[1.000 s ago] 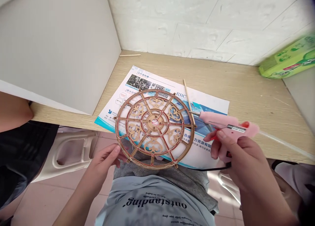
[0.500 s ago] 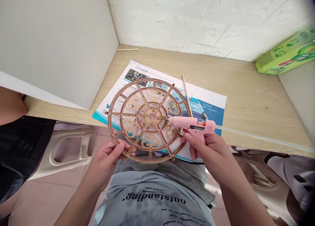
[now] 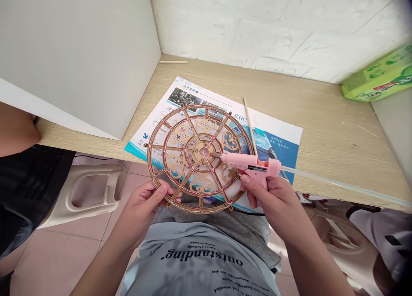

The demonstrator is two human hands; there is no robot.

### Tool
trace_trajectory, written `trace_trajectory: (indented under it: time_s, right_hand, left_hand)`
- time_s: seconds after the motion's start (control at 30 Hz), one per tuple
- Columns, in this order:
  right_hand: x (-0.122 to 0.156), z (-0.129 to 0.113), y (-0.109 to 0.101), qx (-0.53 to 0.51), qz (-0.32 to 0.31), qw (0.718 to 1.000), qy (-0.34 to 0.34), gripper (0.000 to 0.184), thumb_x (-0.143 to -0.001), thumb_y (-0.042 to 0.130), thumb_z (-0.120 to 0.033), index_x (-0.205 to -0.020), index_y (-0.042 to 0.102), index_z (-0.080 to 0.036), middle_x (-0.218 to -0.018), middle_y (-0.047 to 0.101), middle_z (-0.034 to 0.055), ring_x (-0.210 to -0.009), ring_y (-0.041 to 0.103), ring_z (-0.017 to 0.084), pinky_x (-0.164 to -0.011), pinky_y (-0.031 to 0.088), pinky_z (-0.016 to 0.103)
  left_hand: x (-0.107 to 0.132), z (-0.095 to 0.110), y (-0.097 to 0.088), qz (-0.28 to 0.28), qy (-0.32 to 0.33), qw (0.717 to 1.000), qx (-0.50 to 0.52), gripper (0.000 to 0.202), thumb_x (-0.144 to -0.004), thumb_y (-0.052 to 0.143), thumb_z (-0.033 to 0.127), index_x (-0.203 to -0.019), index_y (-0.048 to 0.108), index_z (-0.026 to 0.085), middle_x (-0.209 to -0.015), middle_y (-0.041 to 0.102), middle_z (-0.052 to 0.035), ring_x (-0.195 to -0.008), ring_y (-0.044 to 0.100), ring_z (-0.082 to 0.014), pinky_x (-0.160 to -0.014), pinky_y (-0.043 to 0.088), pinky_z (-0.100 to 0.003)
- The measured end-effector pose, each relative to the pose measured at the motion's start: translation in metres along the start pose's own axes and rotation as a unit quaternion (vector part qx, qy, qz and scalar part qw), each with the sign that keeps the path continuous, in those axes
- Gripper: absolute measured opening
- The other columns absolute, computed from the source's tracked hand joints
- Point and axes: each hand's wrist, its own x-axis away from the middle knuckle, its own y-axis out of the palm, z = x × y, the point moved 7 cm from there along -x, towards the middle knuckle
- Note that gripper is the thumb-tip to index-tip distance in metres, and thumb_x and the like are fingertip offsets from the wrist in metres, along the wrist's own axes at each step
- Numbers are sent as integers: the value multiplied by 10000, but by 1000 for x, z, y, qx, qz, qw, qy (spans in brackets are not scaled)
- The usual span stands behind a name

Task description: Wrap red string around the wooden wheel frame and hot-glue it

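A round wooden fretwork wheel (image 3: 180, 135) with spokes and scroll ornaments lies over a printed leaflet (image 3: 280, 139) at the front edge of the wooden desk (image 3: 322, 120). My left hand (image 3: 144, 203) pinches the wheel's lower left rim, thumb on top. My right hand (image 3: 270, 197) is closed round the handle of a pink glue gun (image 3: 249, 163). The gun's nozzle points left and rests near the wheel's hub. A clear glue stick (image 3: 337, 184) trails out of the gun's back to the right.
A thin wooden stick (image 3: 250, 126) lies on the leaflet behind the gun, another (image 3: 174, 62) by the back wall. A white panel (image 3: 74, 51) stands at left, a green pack (image 3: 380, 74) at far right. Another person's arm (image 3: 14, 130) shows at left. White plastic stools stand below.
My right hand has carried the glue gun leftward from beside the wheel, so its nozzle now sits at the hub. My left hand has kept its hold on the rim.
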Motion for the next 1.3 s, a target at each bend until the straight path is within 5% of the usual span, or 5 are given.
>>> trace_trajectory:
  time_s: [0.53, 0.87, 1.3]
  right_hand:
    - [1, 1, -1, -5, 21, 1000, -14, 442, -1020, 722, -635, -1148, 795, -218, -585, 423, -15, -568, 355, 160, -551, 318, 316]
    - [2, 4, 0, -6, 26, 1000, -11, 449, -1014, 724, -656, -1160, 810, -240, -553, 481, 3, -638, 587, 234, -603, 446, 351]
    - [2, 6, -1, 12, 43, 999, -16, 460, -993, 726, -687, -1083, 811, -244, -547, 475, 5, -576, 531, 220, -560, 403, 350]
  left_hand:
    - [-1, -5, -4, 6, -23, 1000, -10, 475, -714, 984, 635, -794, 794, 207, -862, 795, -52, -829, 752, -161, -758, 562, -197]
    - [-2, -4, -3, 1, -21, 1000, -8, 485, -718, 978, 642, -795, 791, 201, -868, 805, -63, -811, 754, -167, -729, 540, -202]
    - [-3, -3, 0, -3, -20, 1000, -16, 489, -718, 969, 659, -785, 786, 211, -829, 799, -61, -796, 729, -162, -693, 508, -201]
